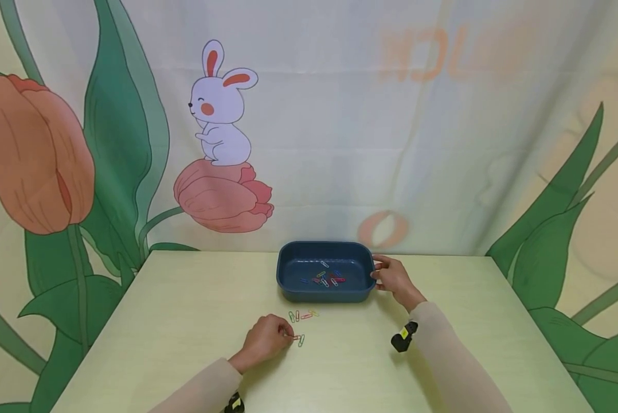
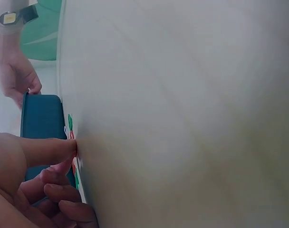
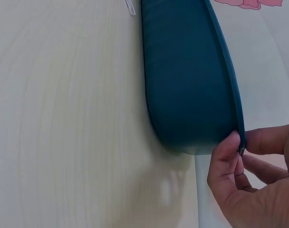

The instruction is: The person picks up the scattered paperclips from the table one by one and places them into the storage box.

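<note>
Pinching a red paper clip point(image 1: 296, 338) between thumb and fingertip, the left hand point(image 1: 268, 338) works low at the table point(image 1: 185, 312); a green clip point(image 1: 301, 341) lies just beside the held one. We note the right hand point(image 1: 393, 279) gripping the rim at the right end of the dark blue bin point(image 1: 319, 297). Between left hand and bin, four loose clips point(image 1: 306, 316). We judge the work well along: many mixed clips point(image 1: 325, 281) inside, count uncertain; six, counting the held one, remain outside.
</note>
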Motion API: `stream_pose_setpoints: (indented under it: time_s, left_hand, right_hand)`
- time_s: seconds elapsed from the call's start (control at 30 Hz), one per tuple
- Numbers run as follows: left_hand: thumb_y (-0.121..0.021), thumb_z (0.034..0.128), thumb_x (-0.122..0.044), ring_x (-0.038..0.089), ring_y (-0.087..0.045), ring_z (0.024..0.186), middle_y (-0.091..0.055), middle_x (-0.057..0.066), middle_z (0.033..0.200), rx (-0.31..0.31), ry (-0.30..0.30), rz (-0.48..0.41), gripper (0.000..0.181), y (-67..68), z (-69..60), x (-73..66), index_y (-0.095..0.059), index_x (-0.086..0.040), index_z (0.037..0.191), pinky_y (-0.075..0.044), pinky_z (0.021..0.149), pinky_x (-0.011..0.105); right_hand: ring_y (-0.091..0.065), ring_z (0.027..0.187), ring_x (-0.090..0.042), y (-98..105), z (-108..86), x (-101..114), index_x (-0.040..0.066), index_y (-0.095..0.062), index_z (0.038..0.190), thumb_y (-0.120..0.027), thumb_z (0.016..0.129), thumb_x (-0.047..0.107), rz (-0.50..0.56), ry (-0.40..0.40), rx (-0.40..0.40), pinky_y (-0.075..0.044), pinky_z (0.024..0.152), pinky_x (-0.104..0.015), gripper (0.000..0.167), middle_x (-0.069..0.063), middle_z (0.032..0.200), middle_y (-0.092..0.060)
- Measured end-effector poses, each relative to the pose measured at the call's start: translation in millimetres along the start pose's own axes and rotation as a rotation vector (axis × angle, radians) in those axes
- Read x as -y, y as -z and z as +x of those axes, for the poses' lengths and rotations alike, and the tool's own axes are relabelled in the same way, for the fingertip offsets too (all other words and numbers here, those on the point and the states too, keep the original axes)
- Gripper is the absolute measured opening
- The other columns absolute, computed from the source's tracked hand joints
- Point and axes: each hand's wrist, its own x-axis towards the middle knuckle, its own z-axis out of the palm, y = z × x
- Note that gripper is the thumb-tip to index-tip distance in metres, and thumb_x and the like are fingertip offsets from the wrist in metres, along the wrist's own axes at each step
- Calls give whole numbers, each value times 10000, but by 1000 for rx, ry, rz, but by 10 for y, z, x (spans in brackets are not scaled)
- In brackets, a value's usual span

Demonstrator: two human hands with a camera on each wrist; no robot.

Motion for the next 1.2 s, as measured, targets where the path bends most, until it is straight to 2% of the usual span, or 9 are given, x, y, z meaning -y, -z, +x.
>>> stream_pose_setpoints:
  time_s: [0.17, 0.33, 0.47, 0.57, 0.67, 0.9, 1.2]
  left_hand:
    - [-753, 795, -102, 90, -423, 555, -503, -56, 606, -6, -6, -10, 70, 9, -15, -14, -727, -142, 744, -296, 461, 216]
    - [-723, 813, -79, 88, -447, 595, -564, -38, 647, -1, -23, -32, 79, 38, -27, -2, -711, -129, 754, -333, 493, 210]
    - [-701, 835, -66, 86, -418, 574, -534, -35, 629, -11, -27, -57, 74, 90, 0, 12, -710, -118, 782, -315, 500, 196]
    - [-721, 840, -88, 93, -369, 534, -447, -35, 586, -24, -29, -88, 50, 166, 35, -18, -715, -117, 799, -273, 487, 198]
    - [-744, 836, -110, 96, -362, 542, -421, -42, 585, -49, -39, -107, 45, 262, 74, -85, -720, -118, 800, -267, 499, 199]
    - [-754, 831, -113, 108, -379, 566, -420, -44, 603, -119, -69, -129, 52, 444, 203, -229, -709, -126, 809, -288, 541, 218]
    - [-744, 856, -133, 128, -403, 578, -426, -28, 637, -166, -68, -182, 76, 669, 377, -398, -678, -122, 820, -319, 564, 242]
  right_hand:
    - [-554, 783, -149, 1, -2, 2, 126, -490, 1433, -573, 911, -20, 9, -11, 1, -586, 790, -432, 548, -42, 1034, -509]
    - [-553, 779, -156, 2, -9, 3, 115, -476, 1443, -569, 917, -20, 4, -12, 3, -585, 740, -394, 551, -64, 1050, -510]
    - [-575, 797, -161, -3, -18, 12, 121, -483, 1439, -567, 917, -14, -14, -14, -7, -589, 734, -376, 546, -65, 1067, -519]
    - [-581, 800, -154, -9, -25, 16, 126, -485, 1438, -563, 919, -9, -28, -13, -17, -592, 787, -417, 542, -64, 1080, -524]
    - [-573, 788, -142, -12, -21, 15, 131, -482, 1442, -562, 925, -4, -30, -12, -20, -586, 820, -442, 540, -58, 1077, -519]
    - [-571, 773, -140, -7, -10, 12, 129, -479, 1445, -564, 921, -5, -24, -16, -16, -585, 808, -431, 547, -53, 1065, -518]
    - [-587, 807, -171, -4, -18, 28, 131, -482, 1444, -563, 924, -5, -22, -21, -18, -590, 806, -426, 543, -63, 1072, -525]
